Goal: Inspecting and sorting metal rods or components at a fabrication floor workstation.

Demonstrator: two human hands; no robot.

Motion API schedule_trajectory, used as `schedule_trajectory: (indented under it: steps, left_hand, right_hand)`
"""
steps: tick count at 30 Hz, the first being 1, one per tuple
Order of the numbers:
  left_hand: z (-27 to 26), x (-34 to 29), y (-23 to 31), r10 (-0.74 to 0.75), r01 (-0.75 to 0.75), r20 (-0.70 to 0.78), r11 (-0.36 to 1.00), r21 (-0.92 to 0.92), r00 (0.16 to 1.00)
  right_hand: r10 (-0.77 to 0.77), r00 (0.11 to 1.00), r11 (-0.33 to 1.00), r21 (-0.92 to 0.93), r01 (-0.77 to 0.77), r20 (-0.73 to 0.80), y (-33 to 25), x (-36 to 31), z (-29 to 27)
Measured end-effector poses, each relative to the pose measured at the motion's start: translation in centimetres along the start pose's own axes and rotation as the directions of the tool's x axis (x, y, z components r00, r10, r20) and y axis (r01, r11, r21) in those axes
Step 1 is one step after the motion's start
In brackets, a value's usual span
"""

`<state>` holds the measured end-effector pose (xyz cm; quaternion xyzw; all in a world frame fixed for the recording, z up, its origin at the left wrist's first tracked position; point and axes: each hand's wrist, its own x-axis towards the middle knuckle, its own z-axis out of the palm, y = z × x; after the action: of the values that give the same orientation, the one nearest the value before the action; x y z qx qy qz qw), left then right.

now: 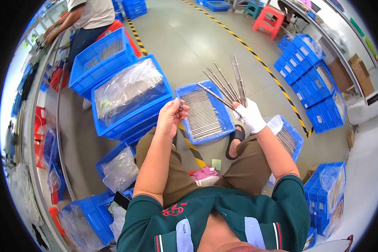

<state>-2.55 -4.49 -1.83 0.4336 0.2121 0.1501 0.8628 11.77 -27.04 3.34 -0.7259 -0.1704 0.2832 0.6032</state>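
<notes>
My right hand (pixel 251 116), in a white glove, is closed around the lower ends of several slim metal rods (pixel 226 83). They fan out upward and to the left, with stepped sections along their lengths. My left hand (pixel 172 115) is bare and raised, its thumb and fingertips pinched together. A small dark end seems to show at its fingertips, too small to make out. Between and beyond my hands, a blue plastic crate (pixel 229 125) on the floor holds rows of similar metal rods (pixel 201 115), with clear plastic lining around them.
Stacked blue crates (pixel 132 110) with plastic-covered rods stand at my left. Another rod crate (pixel 296 140) lies by my right knee. More crates (pixel 317 86) are stacked at the right. A person (pixel 92 17) works at the left bench. Far off stands a red stool (pixel 269 21).
</notes>
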Motion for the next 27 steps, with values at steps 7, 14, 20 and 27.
schedule_trajectory:
  steps: [7,14,20,27]
  left_hand:
    - [-0.8,-0.1,0.8,0.094,-0.091,0.019,0.987,-0.134,0.995]
    - [-1.0,0.1,0.9,0.088,-0.077,0.056,0.981,-0.178,0.995]
    - [-1.1,-0.3,1.2,0.069,-0.051,0.075,0.975,-0.215,0.995]
    - [-1.6,-0.6,1.8,0.087,-0.092,0.058,0.991,0.098,0.995]
  right_hand:
    - [-0.075,0.988,0.985,-0.147,0.095,0.138,2.7,2.4,2.8]
    - [-0.192,0.970,0.897,-0.374,0.234,0.146,3.0,2.2,3.3]
    - [-0.278,0.947,0.819,-0.476,0.321,0.160,2.8,2.1,3.0]
    - [-0.372,0.908,0.725,-0.552,0.413,0.191,2.3,1.6,2.7]
